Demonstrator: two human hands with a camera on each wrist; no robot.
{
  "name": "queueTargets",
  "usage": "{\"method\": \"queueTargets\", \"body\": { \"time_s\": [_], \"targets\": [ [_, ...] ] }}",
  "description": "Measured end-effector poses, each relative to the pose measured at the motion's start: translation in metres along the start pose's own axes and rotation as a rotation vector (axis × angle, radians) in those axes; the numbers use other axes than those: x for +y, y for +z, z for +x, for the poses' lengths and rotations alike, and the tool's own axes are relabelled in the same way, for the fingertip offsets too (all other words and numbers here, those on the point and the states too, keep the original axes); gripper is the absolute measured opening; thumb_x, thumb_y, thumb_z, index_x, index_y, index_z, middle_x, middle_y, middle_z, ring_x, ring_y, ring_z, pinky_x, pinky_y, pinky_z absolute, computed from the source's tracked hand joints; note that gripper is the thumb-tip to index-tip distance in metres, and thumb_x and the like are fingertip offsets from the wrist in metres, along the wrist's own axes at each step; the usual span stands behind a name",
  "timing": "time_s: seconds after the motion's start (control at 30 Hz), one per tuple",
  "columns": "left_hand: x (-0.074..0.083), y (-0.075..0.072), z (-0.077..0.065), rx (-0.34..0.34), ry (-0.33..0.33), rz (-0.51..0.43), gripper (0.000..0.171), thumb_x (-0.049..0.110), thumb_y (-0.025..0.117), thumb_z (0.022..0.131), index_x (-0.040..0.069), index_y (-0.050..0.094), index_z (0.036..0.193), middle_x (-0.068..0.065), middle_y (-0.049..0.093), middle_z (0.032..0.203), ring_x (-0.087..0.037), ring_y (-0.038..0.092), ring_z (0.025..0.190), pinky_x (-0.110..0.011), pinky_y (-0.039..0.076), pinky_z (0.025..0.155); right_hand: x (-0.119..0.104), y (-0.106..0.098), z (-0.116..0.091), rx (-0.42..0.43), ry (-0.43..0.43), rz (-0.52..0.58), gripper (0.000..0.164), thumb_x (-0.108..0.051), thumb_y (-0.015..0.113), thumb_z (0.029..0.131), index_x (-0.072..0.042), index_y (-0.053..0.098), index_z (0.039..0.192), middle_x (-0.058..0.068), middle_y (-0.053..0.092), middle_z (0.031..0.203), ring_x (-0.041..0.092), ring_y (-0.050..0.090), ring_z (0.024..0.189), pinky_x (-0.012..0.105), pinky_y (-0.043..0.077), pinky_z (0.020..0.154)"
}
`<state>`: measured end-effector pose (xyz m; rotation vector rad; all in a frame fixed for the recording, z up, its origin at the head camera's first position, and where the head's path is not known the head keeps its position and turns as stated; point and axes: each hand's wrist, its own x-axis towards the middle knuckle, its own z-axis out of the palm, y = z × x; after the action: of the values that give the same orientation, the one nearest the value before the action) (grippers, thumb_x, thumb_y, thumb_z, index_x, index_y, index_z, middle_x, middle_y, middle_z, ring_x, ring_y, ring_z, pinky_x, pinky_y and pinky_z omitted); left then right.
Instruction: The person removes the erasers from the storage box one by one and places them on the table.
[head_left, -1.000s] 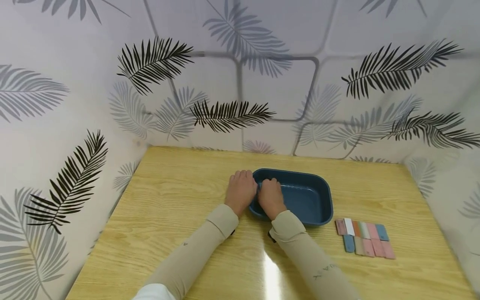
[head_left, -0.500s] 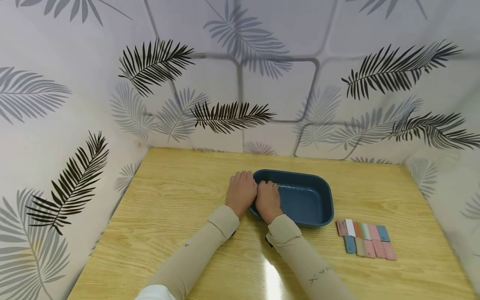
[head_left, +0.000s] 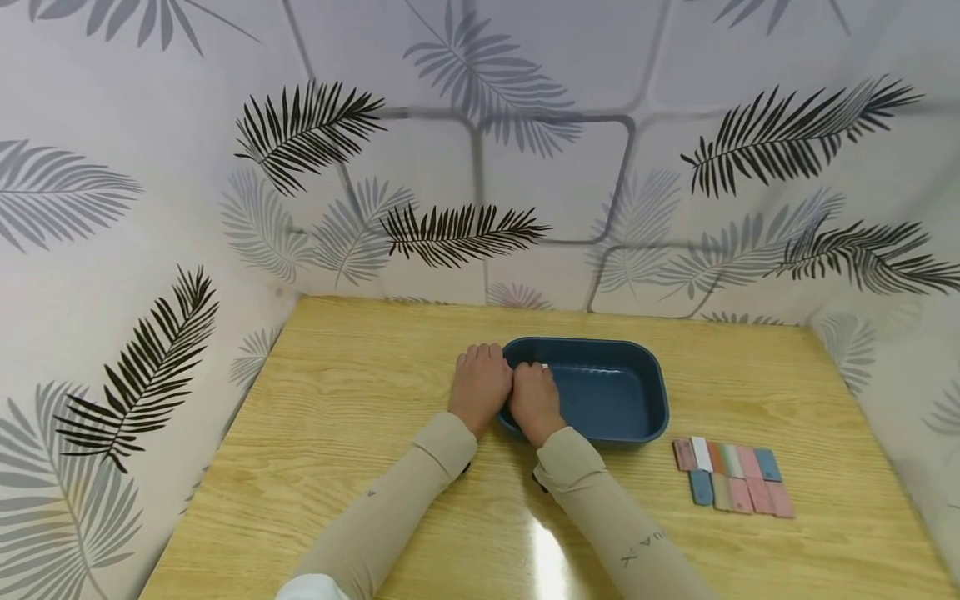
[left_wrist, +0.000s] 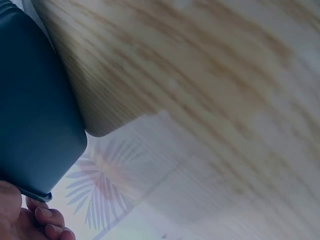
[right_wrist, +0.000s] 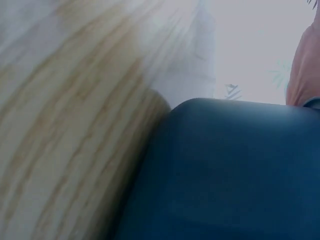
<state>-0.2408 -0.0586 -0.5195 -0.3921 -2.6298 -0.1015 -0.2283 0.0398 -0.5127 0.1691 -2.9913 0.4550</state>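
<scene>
A dark blue basin [head_left: 607,404] with rounded corners and a raised rim sits on the wooden table. My left hand [head_left: 480,385] is at its left end, gripping the rim; in the left wrist view the curled fingers [left_wrist: 45,215] show just beyond the rim's edge. My right hand [head_left: 536,402] is close beside the left, over the inside of the basin, its fingers curled and facing away. A small white piece [head_left: 545,366] peeks out at its fingertips; the rest is hidden by the hand. The basin's outer wall [right_wrist: 225,170] fills much of the right wrist view.
Right of the basin, several small flat coloured pieces [head_left: 731,477], pink, blue, white, orange and beige, lie in two rows on the wooden table [head_left: 360,358]. Leaf-patterned wall covering [head_left: 540,183] stands behind the table and along both sides.
My right hand has drawn slightly left and nearer to me, and a white piece now shows at its fingertips. The basin's near edge has shifted slightly; the left hand stays at the rim.
</scene>
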Motion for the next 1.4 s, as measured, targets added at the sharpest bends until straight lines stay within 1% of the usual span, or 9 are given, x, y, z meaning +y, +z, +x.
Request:
{"method": "queueTargets", "body": {
  "time_s": [0.17,0.33,0.53,0.7,0.83,0.97,1.07,1.2,1.4],
  "targets": [
    [0.005,0.000,0.001,0.025,0.020,-0.017,0.017,0.022,0.054,0.090,0.006,0.057,0.083,-0.008,0.057,0.077,-0.024,0.055,0.075,-0.037,0.043,0.067,0.010,-0.004,-0.001,-0.010,0.022,0.072,0.016,-0.010,0.059,0.086,0.005,0.063,0.083,0.020,0.059,0.080,0.036,0.059,0.082,0.045,0.046,0.076],
    [0.007,0.001,-0.001,0.003,0.014,-0.023,0.017,0.022,0.054,0.090,0.006,0.056,0.083,-0.007,0.055,0.076,-0.024,0.054,0.075,-0.036,0.041,0.067,0.021,-0.009,-0.005,-0.044,0.067,0.182,0.022,-0.019,0.067,0.082,0.002,0.062,0.085,0.016,0.058,0.081,0.033,0.058,0.080,0.044,0.047,0.072],
    [0.010,0.002,-0.001,-0.041,-0.018,-0.059,0.018,0.022,0.053,0.090,0.005,0.057,0.088,-0.007,0.057,0.079,-0.024,0.053,0.077,-0.036,0.041,0.068,0.034,-0.034,-0.018,-0.052,0.092,0.287,0.032,-0.021,0.071,0.078,0.003,0.064,0.098,0.013,0.059,0.087,0.026,0.057,0.080,0.039,0.048,0.072],
    [0.010,0.001,0.001,-0.082,-0.035,-0.086,0.019,0.022,0.049,0.092,0.005,0.057,0.091,-0.008,0.057,0.081,-0.024,0.053,0.080,-0.037,0.041,0.071,0.048,-0.065,-0.040,-0.032,0.132,0.379,0.033,-0.019,0.069,0.078,0.001,0.062,0.103,0.010,0.060,0.093,0.022,0.057,0.079,0.037,0.048,0.070],
    [0.007,0.002,0.002,-0.093,-0.053,-0.090,0.019,0.021,0.047,0.092,0.005,0.057,0.091,-0.008,0.057,0.082,-0.025,0.053,0.082,-0.038,0.041,0.074,0.065,-0.081,-0.061,-0.020,0.148,0.411,0.034,-0.020,0.066,0.079,-0.001,0.061,0.107,0.009,0.061,0.098,0.021,0.058,0.086,0.037,0.048,0.073],
    [0.006,0.005,-0.001,-0.089,-0.050,-0.100,0.019,0.021,0.048,0.092,0.004,0.056,0.091,-0.008,0.056,0.082,-0.025,0.053,0.081,-0.038,0.041,0.073,0.087,-0.089,-0.085,0.000,0.182,0.416,0.035,-0.020,0.063,0.081,-0.001,0.060,0.110,0.009,0.060,0.100,0.022,0.056,0.088,0.038,0.047,0.075],
    [0.006,0.006,-0.001,-0.080,-0.043,-0.094,0.019,0.021,0.047,0.092,0.004,0.056,0.091,-0.008,0.056,0.081,-0.025,0.052,0.079,-0.038,0.041,0.071,0.104,-0.095,-0.104,0.046,0.228,0.401,0.033,-0.019,0.063,0.080,-0.001,0.061,0.108,0.010,0.061,0.097,0.022,0.056,0.084,0.039,0.046,0.072],
    [0.007,0.004,0.001,-0.095,-0.049,-0.095,0.020,0.021,0.046,0.093,0.003,0.056,0.092,-0.009,0.056,0.082,-0.025,0.052,0.079,-0.038,0.041,0.071,0.124,-0.103,-0.124,0.079,0.310,0.381,0.034,-0.021,0.063,0.081,0.000,0.061,0.108,0.011,0.061,0.095,0.023,0.056,0.083,0.039,0.046,0.071],
    [0.008,0.000,0.003,-0.118,-0.046,-0.108,0.022,0.021,0.044,0.094,0.003,0.057,0.095,-0.010,0.058,0.085,-0.026,0.053,0.083,-0.039,0.041,0.074,0.153,-0.103,-0.151,0.108,0.384,0.366,0.036,-0.018,0.063,0.082,0.005,0.060,0.109,0.017,0.061,0.095,0.027,0.057,0.085,0.043,0.047,0.072]
  ]
}}
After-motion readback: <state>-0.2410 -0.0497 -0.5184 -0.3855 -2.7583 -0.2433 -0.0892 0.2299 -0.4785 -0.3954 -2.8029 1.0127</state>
